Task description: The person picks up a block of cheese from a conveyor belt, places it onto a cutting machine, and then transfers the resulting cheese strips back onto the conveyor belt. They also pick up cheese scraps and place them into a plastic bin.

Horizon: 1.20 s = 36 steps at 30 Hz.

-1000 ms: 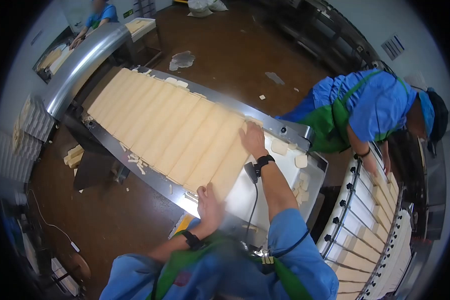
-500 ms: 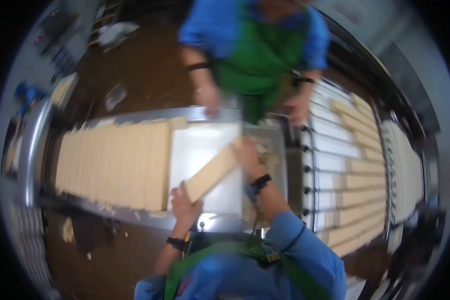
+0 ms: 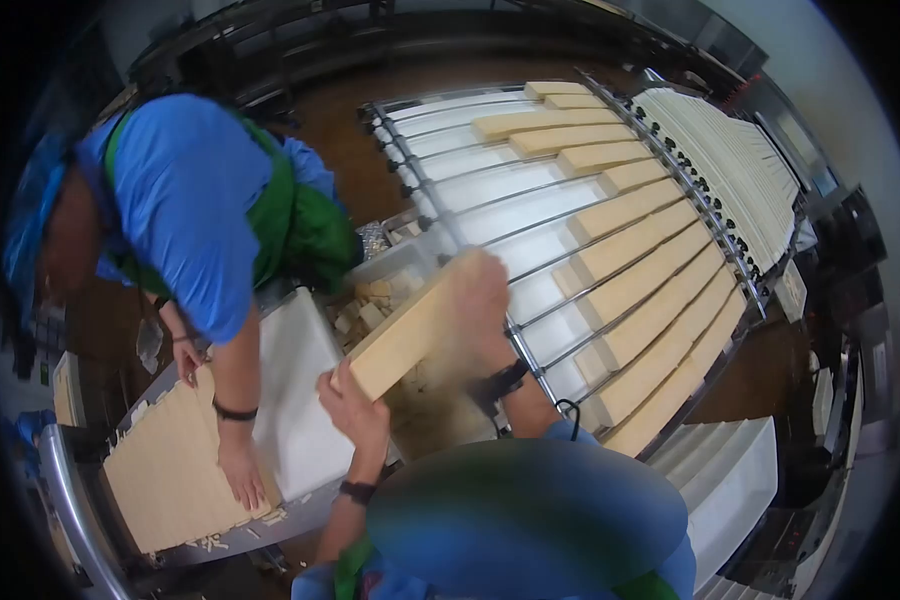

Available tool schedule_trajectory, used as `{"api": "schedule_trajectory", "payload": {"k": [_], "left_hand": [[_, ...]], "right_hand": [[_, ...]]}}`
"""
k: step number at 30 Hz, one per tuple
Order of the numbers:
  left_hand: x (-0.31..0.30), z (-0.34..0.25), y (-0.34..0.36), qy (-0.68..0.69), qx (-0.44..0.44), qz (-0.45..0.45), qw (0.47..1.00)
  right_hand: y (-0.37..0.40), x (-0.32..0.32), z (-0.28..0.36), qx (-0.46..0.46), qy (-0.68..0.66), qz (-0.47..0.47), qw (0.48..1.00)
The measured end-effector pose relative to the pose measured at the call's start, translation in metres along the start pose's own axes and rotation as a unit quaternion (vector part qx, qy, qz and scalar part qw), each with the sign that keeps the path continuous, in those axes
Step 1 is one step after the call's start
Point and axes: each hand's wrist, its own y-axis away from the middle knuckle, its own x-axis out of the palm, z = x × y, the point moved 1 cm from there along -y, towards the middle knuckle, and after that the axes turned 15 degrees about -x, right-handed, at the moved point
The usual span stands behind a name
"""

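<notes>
While a long pale slab (image 3: 400, 335) hangs lifted and tilted between both hands, the head view looks down on it near the middle of the scene, above the gap where a white belt (image 3: 295, 390) on the left meets a rod conveyor (image 3: 470, 165) on the right. The left hand (image 3: 355, 405) has the slab's near, lower end, its fingers curled up around the end face and closed on it; a black band (image 3: 357, 490) sits on that wrist. The right hand (image 3: 482, 300) lies against the slab's far, higher end, but it is smeared by motion, so I cannot tell how far its fingers wrap the slab or whether they grip it; a dark strap (image 3: 505, 380) shows on its wrist. Just beneath the slab and to its left, small pale scraps (image 3: 370, 300) lie in a heap at the end of the white belt. On the rod conveyor, more slabs (image 3: 635, 270) rest across the rods, side by side, running from near right to far. Beyond them at the far right, a bank of thin pale strips (image 3: 730, 150) lies close-packed on another surface. On the left a co-worker (image 3: 190, 190) in a blue shirt and green apron bends over the white belt. That person's hand (image 3: 240, 470) rests flat on the near edge of a sheet of slabs (image 3: 160, 470), which lie edge to edge on the belt, well apart from the lifted slab.
</notes>
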Motion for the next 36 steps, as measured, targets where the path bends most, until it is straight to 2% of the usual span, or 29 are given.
{"api": "schedule_trajectory", "payload": {"k": [2, 4, 5, 6, 7, 8, 9, 10, 11, 12, 13, 14, 16, 17, 20, 21, 22, 23, 24, 25, 27, 28, 31, 33, 35, 36], "left_hand": [[0.016, -0.052, -0.013, 0.008, 0.041, 0.021, 0.999], [0.031, -0.098, -0.023, -0.061, 0.106, 0.048, 0.991], [0.039, -0.116, -0.029, -0.062, 0.109, 0.049, 0.991], [0.047, -0.131, -0.035, -0.075, 0.148, 0.067, 0.984], [0.055, -0.147, -0.042, -0.088, 0.188, 0.083, 0.975], [0.061, -0.161, -0.049, -0.089, 0.191, 0.084, 0.974], [0.069, -0.175, -0.056, -0.1, 0.196, 0.128, 0.967], [0.075, -0.187, -0.063, -0.111, 0.2, 0.171, 0.958], [0.079, -0.199, -0.071, -0.112, 0.203, 0.172, 0.957], [0.083, -0.209, -0.078, -0.124, 0.228, 0.206, 0.944], [0.088, -0.216, -0.082, -0.135, 0.252, 0.239, 0.928], [0.097, -0.223, -0.085, -0.136, 0.253, 0.241, 0.927], [0.124, -0.227, -0.087, -0.034, 0.253, 0.264, 0.93], [0.136, -0.224, -0.086, -0.034, 0.255, 0.264, 0.93], [0.158, -0.219, -0.081, 0.025, 0.287, 0.267, 0.92], [0.157, -0.216, -0.079, 0.044, 0.269, 0.254, 0.928], [0.156, -0.214, -0.079, 0.062, 0.252, 0.242, 0.935], [0.159, -0.212, -0.083, 0.059, 0.254, 0.244, 0.934], [0.162, -0.207, -0.086, 0.083, 0.251, 0.255, 0.93], [0.162, -0.204, -0.087, 0.106, 0.247, 0.264, 0.926], [0.158, -0.198, -0.088, 0.129, 0.233, 0.286, 0.921], [0.154, -0.195, -0.088, 0.154, 0.22, 0.308, 0.913], [0.148, -0.188, -0.085, 0.158, 0.207, 0.294, 0.92], [0.151, -0.18, -0.079, 0.173, 0.182, 0.27, 0.929], [0.143, -0.165, -0.067, 0.202, 0.159, 0.163, 0.953], [0.126, -0.163, -0.055, 0.188, 0.083, 0.195, 0.959]], "right_hand": [[-0.03, -0.02, -0.045, 0.016, -0.005, -0.062, 0.998], [-0.047, -0.026, -0.092, 0.04, 0.01, -0.064, 0.997], [-0.053, -0.025, -0.116, 0.061, 0.022, -0.064, 0.996], [-0.057, -0.024, -0.138, 0.064, 0.023, -0.066, 0.996], [-0.061, -0.02, -0.16, 0.112, 0.033, -0.012, 0.993], [-0.064, -0.016, -0.178, 0.16, 0.042, 0.042, 0.985], [-0.066, -0.012, -0.197, 0.163, 0.041, 0.039, 0.985], [-0.069, -0.008, -0.213, 0.183, 0.077, 0.151, 0.968], [-0.068, -0.003, -0.225, 0.202, 0.111, 0.262, 0.937], [-0.066, -0.001, -0.23, 0.205, 0.11, 0.262, 0.937], [-0.065, -0.001, -0.232, 0.17, 0.18, 0.226, 0.942], [-0.064, 0.0, -0.234, 0.134, 0.25, 0.188, 0.94], [-0.065, -0.009, -0.222, 0.129, 0.293, 0.192, 0.928], [-0.066, -0.014, -0.211, 0.12, 0.335, 0.194, 0.914], [-0.053, -0.007, -0.176, 0.127, 0.286, 0.17, 0.934], [-0.045, -0.002, -0.16, 0.126, 0.202, 0.16, 0.958], [-0.034, 0.013, -0.153, 0.086, 0.151, 0.124, 0.977], [-0.025, 0.02, -0.137, 0.045, 0.023, 0.064, 0.997], [-0.016, 0.023, -0.123, 0.003, -0.105, 0.004, 0.994], [-0.011, 0.015, -0.109, 0.006, -0.107, 0.007, 0.994], [-0.006, 0.009, -0.085, -0.059, -0.067, 0.042, 0.995], [-0.007, 0.006, -0.082, -0.051, -0.078, 0.029, 0.995], [-0.006, -0.003, -0.081, -0.084, -0.032, 0.045, 0.995], [-0.008, -0.003, -0.08, -0.102, -0.018, 0.063, 0.993], [-0.01, -0.003, -0.077, -0.17, 0.014, 0.061, 0.983], [-0.009, -0.003, -0.076, -0.174, 0.009, 0.064, 0.983]]}}
